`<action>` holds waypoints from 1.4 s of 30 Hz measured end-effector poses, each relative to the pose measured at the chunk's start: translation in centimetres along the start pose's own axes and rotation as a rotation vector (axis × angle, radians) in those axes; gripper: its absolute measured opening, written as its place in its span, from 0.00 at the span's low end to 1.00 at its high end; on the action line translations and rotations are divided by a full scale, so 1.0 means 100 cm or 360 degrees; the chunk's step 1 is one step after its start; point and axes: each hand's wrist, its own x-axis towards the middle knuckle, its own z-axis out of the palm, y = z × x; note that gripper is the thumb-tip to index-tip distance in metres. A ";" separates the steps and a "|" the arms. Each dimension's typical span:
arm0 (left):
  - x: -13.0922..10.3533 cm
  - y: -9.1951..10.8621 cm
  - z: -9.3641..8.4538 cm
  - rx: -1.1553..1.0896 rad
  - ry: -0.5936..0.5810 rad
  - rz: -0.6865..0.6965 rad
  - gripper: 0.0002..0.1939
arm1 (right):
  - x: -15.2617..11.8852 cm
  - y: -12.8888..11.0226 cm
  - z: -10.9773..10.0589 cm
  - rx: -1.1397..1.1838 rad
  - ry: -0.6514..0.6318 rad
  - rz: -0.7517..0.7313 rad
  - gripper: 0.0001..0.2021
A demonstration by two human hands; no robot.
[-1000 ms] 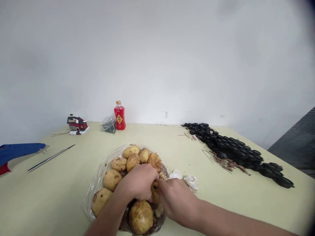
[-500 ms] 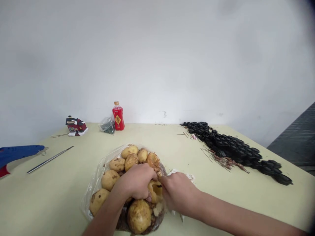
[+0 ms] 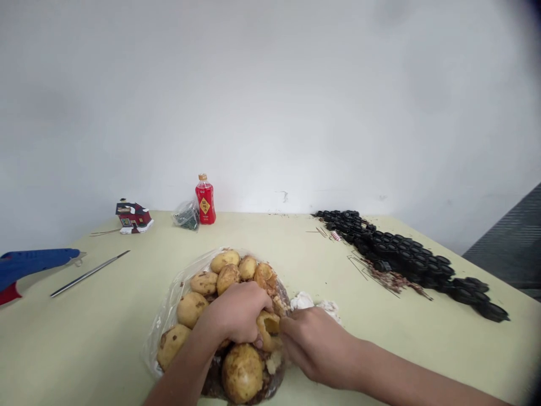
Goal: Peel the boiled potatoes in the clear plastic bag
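On our pale desk, at the near side, lies a clear bag with potatoes. There our left hand holds with its fingers a hollowed potato; our right hand is curled beside it, and whether its fingers grip something, we cannot tell. Far left stands a red bottle.

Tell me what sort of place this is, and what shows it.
Probably an indoor craft or hobby workspace: a worktable by a plain wall, with what looks like a blue glue gun at the left, a miniature house near the back and clustered black cups along the right.
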 end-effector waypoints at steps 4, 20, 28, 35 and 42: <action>-0.001 0.000 -0.001 -0.0022 -0.0012 -0.0002 0.23 | -0.001 0.006 0.002 0.0130 0.0185 0.0228 0.09; 0.005 -0.007 0.005 -0.0137 -0.0003 0.0033 0.24 | 0.003 0.028 0.044 -0.0055 0.0948 -0.0508 0.07; 0.003 -0.005 0.004 -0.0169 0.0025 0.0029 0.20 | 0.009 0.023 0.043 -0.0301 0.0968 -0.0641 0.09; 0.004 -0.004 0.005 -0.0154 0.0027 0.0004 0.21 | 0.006 0.022 0.036 -0.0279 0.1000 -0.0667 0.13; 0.003 -0.003 0.004 -0.0087 0.0024 -0.0010 0.19 | 0.012 0.013 0.047 -0.0343 0.0942 -0.0664 0.07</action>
